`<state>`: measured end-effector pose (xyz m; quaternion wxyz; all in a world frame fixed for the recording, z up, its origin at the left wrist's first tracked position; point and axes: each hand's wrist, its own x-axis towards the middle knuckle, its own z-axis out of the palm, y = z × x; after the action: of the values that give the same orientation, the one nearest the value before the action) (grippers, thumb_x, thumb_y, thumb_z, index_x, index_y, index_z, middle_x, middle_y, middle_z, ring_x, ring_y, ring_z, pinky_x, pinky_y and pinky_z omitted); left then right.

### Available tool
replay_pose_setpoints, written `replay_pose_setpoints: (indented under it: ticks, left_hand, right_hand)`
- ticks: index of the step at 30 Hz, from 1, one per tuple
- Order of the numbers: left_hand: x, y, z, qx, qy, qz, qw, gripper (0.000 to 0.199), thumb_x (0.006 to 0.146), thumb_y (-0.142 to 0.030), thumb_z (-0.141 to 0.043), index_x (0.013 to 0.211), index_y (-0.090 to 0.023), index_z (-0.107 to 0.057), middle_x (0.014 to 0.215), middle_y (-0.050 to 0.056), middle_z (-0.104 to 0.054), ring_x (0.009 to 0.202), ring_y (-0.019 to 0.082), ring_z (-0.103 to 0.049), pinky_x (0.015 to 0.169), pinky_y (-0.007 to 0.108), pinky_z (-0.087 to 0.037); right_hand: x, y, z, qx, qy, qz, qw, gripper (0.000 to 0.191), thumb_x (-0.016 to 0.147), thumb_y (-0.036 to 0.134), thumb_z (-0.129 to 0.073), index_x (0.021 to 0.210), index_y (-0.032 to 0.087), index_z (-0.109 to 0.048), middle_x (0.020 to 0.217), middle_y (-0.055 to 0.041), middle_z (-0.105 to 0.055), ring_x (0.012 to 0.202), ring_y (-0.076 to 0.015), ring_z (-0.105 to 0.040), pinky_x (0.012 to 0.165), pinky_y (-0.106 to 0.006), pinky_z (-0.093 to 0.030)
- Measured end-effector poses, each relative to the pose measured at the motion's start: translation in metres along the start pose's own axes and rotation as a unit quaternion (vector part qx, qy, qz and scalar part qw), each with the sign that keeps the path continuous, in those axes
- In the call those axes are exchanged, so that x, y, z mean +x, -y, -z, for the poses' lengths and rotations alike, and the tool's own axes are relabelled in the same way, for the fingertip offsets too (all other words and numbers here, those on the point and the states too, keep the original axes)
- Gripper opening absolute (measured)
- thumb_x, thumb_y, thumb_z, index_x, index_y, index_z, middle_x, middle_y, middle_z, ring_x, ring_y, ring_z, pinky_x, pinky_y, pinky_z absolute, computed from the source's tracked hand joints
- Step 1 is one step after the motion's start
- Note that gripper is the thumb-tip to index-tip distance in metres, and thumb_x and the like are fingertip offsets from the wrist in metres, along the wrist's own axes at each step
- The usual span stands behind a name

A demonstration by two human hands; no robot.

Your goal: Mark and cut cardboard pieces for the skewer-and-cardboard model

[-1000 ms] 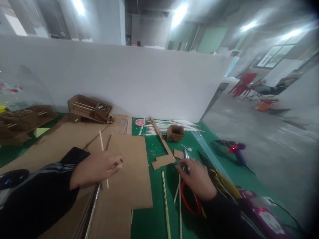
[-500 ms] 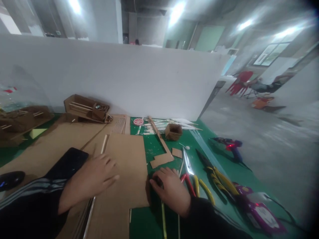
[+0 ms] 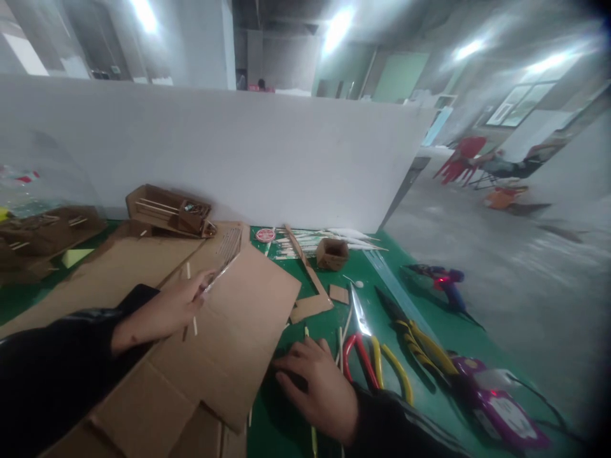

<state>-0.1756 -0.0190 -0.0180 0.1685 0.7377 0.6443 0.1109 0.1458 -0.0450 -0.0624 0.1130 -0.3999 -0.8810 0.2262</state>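
Observation:
My left hand (image 3: 165, 313) is closed on the left edge of a brown cardboard sheet (image 3: 243, 318), which it holds tilted up off the pile. A thin wooden stick (image 3: 188, 270) shows beside its fingers; whether the hand grips that too is unclear. My right hand (image 3: 321, 388) lies palm down on the green table (image 3: 281, 407), just right of the sheet, thumb and fingers apart. Beneath it runs a slim yellow-green pen-like tool (image 3: 313, 436), its middle hidden by the palm. Red-handled scissors (image 3: 360, 340) lie close by on the right.
Yellow-handled pliers (image 3: 420, 343), a purple device (image 3: 506, 407) and a blue glue gun (image 3: 449, 283) lie at right. A small cardboard box (image 3: 332, 253), tape roll (image 3: 265, 235) and white sticks (image 3: 300, 242) sit before a white partition (image 3: 267, 159). Cardboard trays (image 3: 165, 207) stand at left.
My left hand has taken hold of the cardboard sheet and lifted and turned it; it now covers the long rod that lay beneath. The right hand has shifted slightly down and left.

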Motion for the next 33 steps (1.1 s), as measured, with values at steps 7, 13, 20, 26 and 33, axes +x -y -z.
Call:
replay_pose_setpoints:
  ticks: [7, 13, 20, 26, 33]
  left_hand:
    - [0.038, -0.024, 0.054, 0.027, 0.033, -0.081, 0.996, 0.048, 0.095, -0.032, -0.036, 0.139, -0.023, -0.055, 0.146, 0.004, -0.055, 0.133, 0.024, -0.050, 0.113, 0.040, -0.035]
    - [0.063, -0.032, 0.043, 0.043, 0.042, -0.115, 0.992, 0.049, 0.091, -0.019, -0.037, 0.135, -0.021, -0.060, 0.137, 0.005, -0.063, 0.125, 0.021, -0.057, 0.109, 0.034, -0.038]
    - [0.072, -0.010, 0.017, 0.041, 0.053, -0.115, 0.991, 0.046, 0.090, -0.018, -0.039, 0.125, -0.019, -0.068, 0.126, 0.006, -0.069, 0.116, 0.020, -0.061, 0.103, 0.033, -0.043]
    - [0.061, -0.030, -0.001, 0.039, 0.015, -0.130, 0.991, 0.041, 0.096, -0.022, -0.037, 0.123, -0.015, -0.066, 0.113, 0.011, -0.066, 0.109, 0.022, -0.059, 0.100, 0.037, -0.043]
    - [-0.010, -0.087, -0.035, 0.009, 0.042, -0.179, 0.983, 0.032, 0.101, -0.029, -0.038, 0.116, -0.019, -0.064, 0.112, 0.008, -0.064, 0.108, 0.022, -0.056, 0.098, 0.038, -0.045]
  right_hand:
    - [-0.008, -0.010, 0.000, -0.149, -0.058, -0.089, 0.983, 0.022, 0.091, 0.024, -0.058, 0.110, 0.015, -0.064, 0.091, -0.0104, -0.070, 0.084, -0.0283, -0.061, 0.074, -0.039, -0.040]
    - [-0.007, -0.011, 0.000, -0.209, -0.007, -0.099, 0.973, 0.032, 0.092, 0.010, -0.044, 0.119, 0.011, -0.061, 0.078, -0.0105, -0.073, 0.071, -0.0270, -0.066, 0.070, -0.039, -0.041]
    - [-0.014, -0.016, 0.037, -0.119, 0.041, -0.157, 0.979, 0.029, 0.084, 0.010, -0.049, 0.093, 0.024, -0.072, 0.084, -0.0069, -0.076, 0.077, -0.0260, -0.071, 0.065, -0.033, -0.046]
    - [-0.013, -0.040, 0.082, 0.149, -0.049, -0.075, 0.985, 0.019, 0.091, 0.033, -0.050, 0.102, 0.025, -0.064, 0.094, -0.0033, -0.076, 0.083, -0.0218, -0.071, 0.076, -0.032, -0.053]
    - [0.006, -0.042, 0.074, 0.068, -0.117, -0.038, 0.990, 0.030, 0.098, 0.042, -0.044, 0.074, 0.024, -0.050, 0.062, 0.0005, -0.061, 0.054, -0.0159, -0.056, 0.053, -0.027, -0.042]
